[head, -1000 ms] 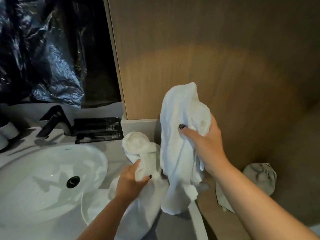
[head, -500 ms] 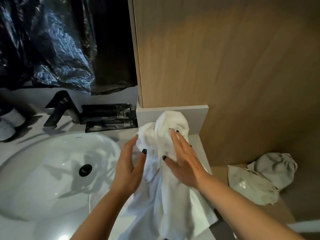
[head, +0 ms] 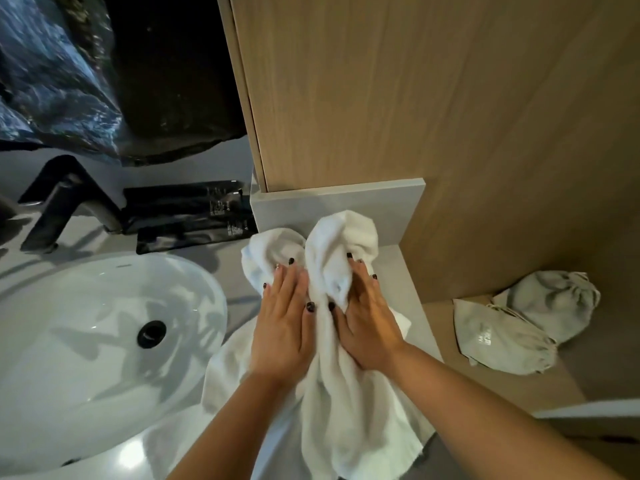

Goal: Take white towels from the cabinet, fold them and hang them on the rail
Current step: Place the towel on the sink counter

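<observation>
Both hands have come down since a second ago, when they held the white towels up in the air; now the bunched cloth lies on the counter at its right end, its lower part trailing over the near edge. Left hand lies flat on the left bundle, fingers straight and spread, pressing it down. Right hand rests on the right bundle, fingers mostly straight and a fold of cloth standing up between the two thumbs; no grasp shows, only pressing. The upper ends of the towels rise in two rounded humps just before the grey upstand at the counter's back right corner.

Left of the towels, the white basin fills the counter's left part, with a black drain in its middle. Behind it, at the back edge, stands a black tap, and beside that lie black sachets with small white print too fine to read. A wooden panel rises above the upstand. Right of the counter, on a lower wooden ledge, lie two grey drawstring bags; one bears faint lettering that cannot be read. Black plastic sheeting hangs at far left.
</observation>
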A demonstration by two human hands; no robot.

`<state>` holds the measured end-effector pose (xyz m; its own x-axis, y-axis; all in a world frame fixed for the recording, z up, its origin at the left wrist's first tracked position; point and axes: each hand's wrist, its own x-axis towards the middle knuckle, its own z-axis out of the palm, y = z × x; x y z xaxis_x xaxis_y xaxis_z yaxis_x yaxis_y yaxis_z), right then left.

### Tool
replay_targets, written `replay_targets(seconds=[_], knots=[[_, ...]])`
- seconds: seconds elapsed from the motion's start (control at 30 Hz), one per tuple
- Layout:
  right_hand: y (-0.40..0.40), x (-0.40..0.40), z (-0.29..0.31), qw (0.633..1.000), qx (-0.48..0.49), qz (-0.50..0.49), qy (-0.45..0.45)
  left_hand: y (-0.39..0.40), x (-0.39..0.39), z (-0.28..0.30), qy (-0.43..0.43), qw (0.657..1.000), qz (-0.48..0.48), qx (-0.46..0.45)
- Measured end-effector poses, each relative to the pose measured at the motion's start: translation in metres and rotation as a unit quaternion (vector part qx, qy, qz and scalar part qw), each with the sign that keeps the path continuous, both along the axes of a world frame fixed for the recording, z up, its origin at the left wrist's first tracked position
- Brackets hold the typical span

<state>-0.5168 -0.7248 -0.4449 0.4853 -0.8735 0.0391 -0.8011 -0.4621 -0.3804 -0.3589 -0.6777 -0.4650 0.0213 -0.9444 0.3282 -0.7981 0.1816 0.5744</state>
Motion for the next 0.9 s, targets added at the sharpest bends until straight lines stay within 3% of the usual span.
replay_targets(seconds=[0.23, 0.37, 0.53, 0.63, 0.8, 0.9], knots=[[-0.005, -0.005, -0.003, 0.995, 0.046, 0.0, -0.088, -0.002, -0.001, 0.002, -0.012, 1.0, 0.009, 0.025], [0.005, -0.017, 0.019, 0.988, 0.04, 0.001, -0.148, 0.009, -0.004, 0.021, 0.033, 0.998, 0.01, 0.044], [0.028, -0.055, 0.032, 0.989, 0.075, 0.027, -0.124, 0.034, -0.027, 0.06, 0.052, 0.998, 0.024, 0.028], [0.044, -0.086, 0.044, 0.993, 0.038, 0.012, -0.112, 0.05, -0.054, 0.08, 0.03, 0.999, 0.035, 0.008], [0.072, -0.162, 0.064, 0.995, 0.008, 0.009, -0.096, 0.072, -0.126, 0.107, 0.032, 0.998, 0.045, 0.024], [0.085, -0.219, 0.078, 0.997, 0.048, 0.016, -0.053, 0.088, -0.178, 0.116, 0.032, 0.998, 0.057, 0.017]])
